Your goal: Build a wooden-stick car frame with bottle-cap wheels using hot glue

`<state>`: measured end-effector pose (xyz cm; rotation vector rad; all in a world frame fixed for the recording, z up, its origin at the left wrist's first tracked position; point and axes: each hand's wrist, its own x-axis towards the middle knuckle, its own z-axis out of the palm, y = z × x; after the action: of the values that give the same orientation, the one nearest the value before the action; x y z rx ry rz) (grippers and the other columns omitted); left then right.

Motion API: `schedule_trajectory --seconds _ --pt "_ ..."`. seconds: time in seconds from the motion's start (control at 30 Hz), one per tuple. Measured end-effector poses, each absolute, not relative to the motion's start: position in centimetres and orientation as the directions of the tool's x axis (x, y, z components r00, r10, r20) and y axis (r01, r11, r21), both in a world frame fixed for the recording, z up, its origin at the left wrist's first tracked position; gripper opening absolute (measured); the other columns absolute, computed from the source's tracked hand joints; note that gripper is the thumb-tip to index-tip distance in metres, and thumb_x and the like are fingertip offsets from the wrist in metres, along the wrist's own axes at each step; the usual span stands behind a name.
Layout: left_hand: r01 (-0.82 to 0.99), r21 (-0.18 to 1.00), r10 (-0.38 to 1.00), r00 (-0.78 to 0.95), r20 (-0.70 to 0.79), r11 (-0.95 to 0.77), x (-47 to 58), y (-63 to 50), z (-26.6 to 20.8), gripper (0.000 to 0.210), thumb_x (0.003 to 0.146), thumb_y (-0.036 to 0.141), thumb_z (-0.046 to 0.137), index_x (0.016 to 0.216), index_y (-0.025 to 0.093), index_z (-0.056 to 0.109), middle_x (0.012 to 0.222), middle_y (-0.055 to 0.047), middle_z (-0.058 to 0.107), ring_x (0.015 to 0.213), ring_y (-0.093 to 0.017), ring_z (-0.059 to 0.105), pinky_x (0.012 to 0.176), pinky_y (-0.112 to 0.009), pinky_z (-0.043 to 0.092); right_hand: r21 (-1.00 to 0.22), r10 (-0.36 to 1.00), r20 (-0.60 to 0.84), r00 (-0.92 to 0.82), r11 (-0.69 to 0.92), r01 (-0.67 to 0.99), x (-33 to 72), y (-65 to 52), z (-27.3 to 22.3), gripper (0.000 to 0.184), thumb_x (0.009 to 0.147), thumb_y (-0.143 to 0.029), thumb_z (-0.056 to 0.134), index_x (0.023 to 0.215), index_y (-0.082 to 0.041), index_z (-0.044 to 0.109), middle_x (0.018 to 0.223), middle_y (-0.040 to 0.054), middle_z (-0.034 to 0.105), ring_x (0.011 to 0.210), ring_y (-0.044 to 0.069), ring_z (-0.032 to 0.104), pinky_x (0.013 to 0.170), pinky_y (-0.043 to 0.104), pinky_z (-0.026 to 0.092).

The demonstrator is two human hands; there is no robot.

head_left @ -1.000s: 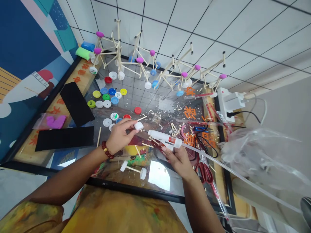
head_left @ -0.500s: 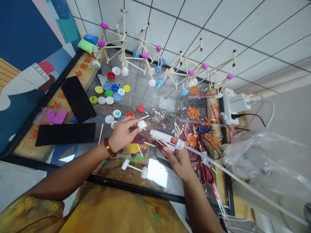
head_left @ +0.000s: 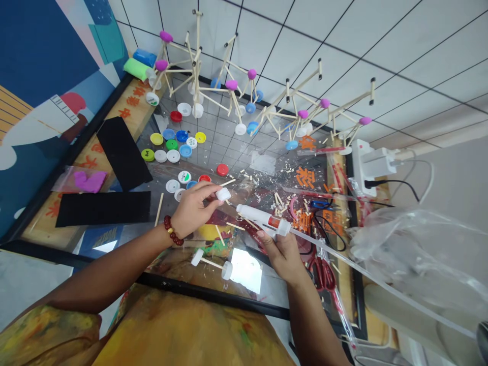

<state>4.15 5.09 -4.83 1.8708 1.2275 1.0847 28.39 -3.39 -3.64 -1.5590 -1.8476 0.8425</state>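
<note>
Between thumb and fingers, my left hand point(head_left: 197, 209) pinches a small white bottle cap point(head_left: 223, 194) above the middle of the table. My right hand point(head_left: 281, 254) is wrapped round a white glue gun point(head_left: 259, 217), whose nozzle points at the cap and is a short gap from it. A long translucent glue stick point(head_left: 328, 245) runs out of the gun's back end to the lower right. Under the hands lie loose wooden sticks point(head_left: 220, 235). Nearer my body, a stick with a white cap on each end point(head_left: 212, 262) rests on the glass.
Stick figures with pink balls and cap wheels point(head_left: 232, 86) line the back. Colored caps point(head_left: 171, 145) and black strips point(head_left: 102, 209) lie to the left. Red-handled scissors point(head_left: 323, 273), stick scraps point(head_left: 280, 203), a power strip point(head_left: 366, 168) and a plastic bag point(head_left: 404, 244) are on the right.
Both hands, the cap and the glue gun stay almost where they were. The whole view has shifted very slightly.
</note>
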Motion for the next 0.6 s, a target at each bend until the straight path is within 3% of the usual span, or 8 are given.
schedule_trajectory --seconds 0.13,0.27,0.6 --pt "0.406 0.836 0.927 0.225 0.301 -0.370 4.11 5.15 -4.91 0.023 0.080 0.013 0.069 0.102 0.019 0.069 0.099 -0.004 0.069 0.074 -0.013 0.067 0.073 -0.030 0.057 -0.768 0.990 0.029 -0.141 0.112 0.631 28.36 -3.40 -3.63 0.030 0.097 -0.036 0.048 0.118 -0.021 0.063 0.100 0.0082 0.071 0.093 0.026 0.065 0.088 0.042 0.049" --pt "0.395 0.854 0.937 0.218 0.272 -0.340 4.09 5.15 -5.12 0.023 0.081 0.014 0.069 0.103 0.019 0.069 0.097 -0.004 0.068 0.076 -0.014 0.066 0.074 -0.030 0.056 -0.746 0.988 0.020 -0.151 0.115 0.656 28.36 -3.51 -3.66 0.028 0.097 -0.035 0.049 0.115 -0.020 0.064 0.091 0.0074 0.070 0.084 0.024 0.065 0.081 0.039 0.051" --pt "0.393 0.849 0.928 0.263 0.264 -0.353 4.14 4.97 -4.88 0.025 0.080 0.015 0.070 0.104 0.021 0.068 0.101 -0.005 0.069 0.079 -0.015 0.066 0.075 -0.033 0.057 -0.770 0.985 0.061 -0.164 0.151 0.620 28.56 -3.46 -3.88 0.033 0.097 -0.036 0.049 0.126 -0.022 0.060 0.092 0.0058 0.071 0.083 0.023 0.065 0.080 0.037 0.052"
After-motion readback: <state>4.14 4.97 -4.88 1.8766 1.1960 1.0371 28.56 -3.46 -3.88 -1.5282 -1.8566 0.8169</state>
